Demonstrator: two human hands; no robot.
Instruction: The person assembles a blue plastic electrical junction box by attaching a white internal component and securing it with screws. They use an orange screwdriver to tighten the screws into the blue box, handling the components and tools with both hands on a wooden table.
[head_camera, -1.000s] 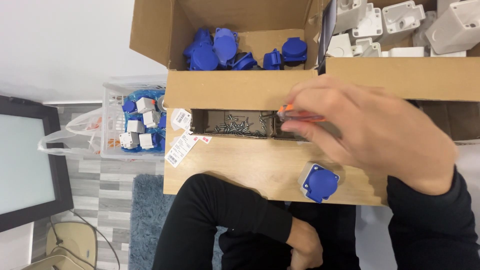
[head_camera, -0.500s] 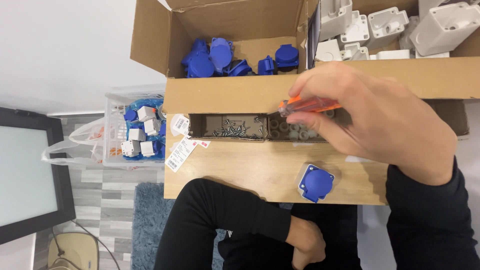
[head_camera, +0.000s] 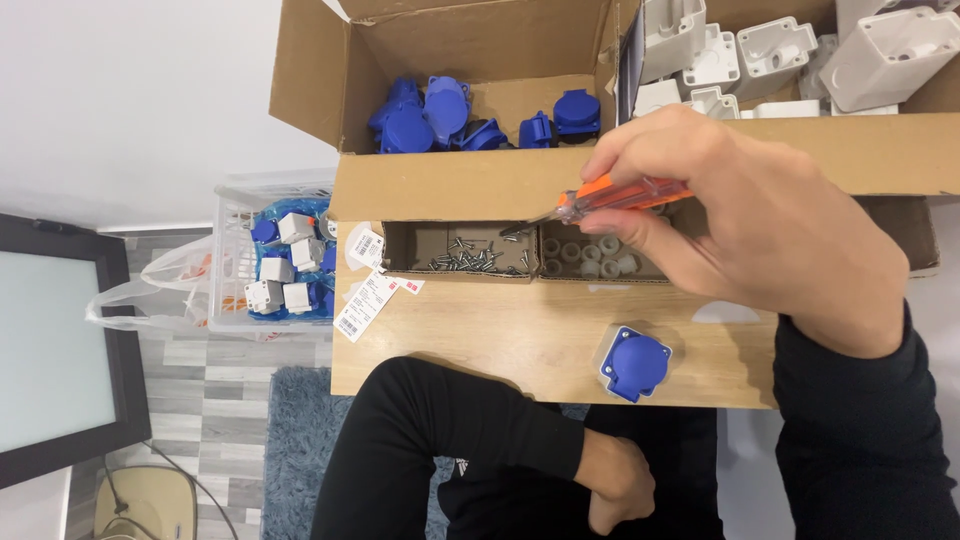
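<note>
Above the small cardboard tray (head_camera: 455, 262) at the back of the wooden table (head_camera: 500, 335), an orange-handled screwdriver (head_camera: 610, 198) is being held in the right hand (head_camera: 745, 225), with the fingers closed firmly around the handle. Its metal tip is being pointed down and to the left, towards the loose screws (head_camera: 470, 260) heaped in the tray's left compartment; whether the tip is touching them cannot be told. Pale round plastic rings (head_camera: 590, 257) are being kept in the right compartment, partly under the hand. The left hand (head_camera: 620, 485) is being rested low at the lap, loosely curled and holding nothing. A blue socket with a hinged cover (head_camera: 633, 362) is being left on the table nearer the person, well apart from the screwdriver. By judgement, a screw is being picked up on the tip. The next move seems to call for a steady lift, so that the screw is not shaken off, and careful travel towards the blue socket.
</note>
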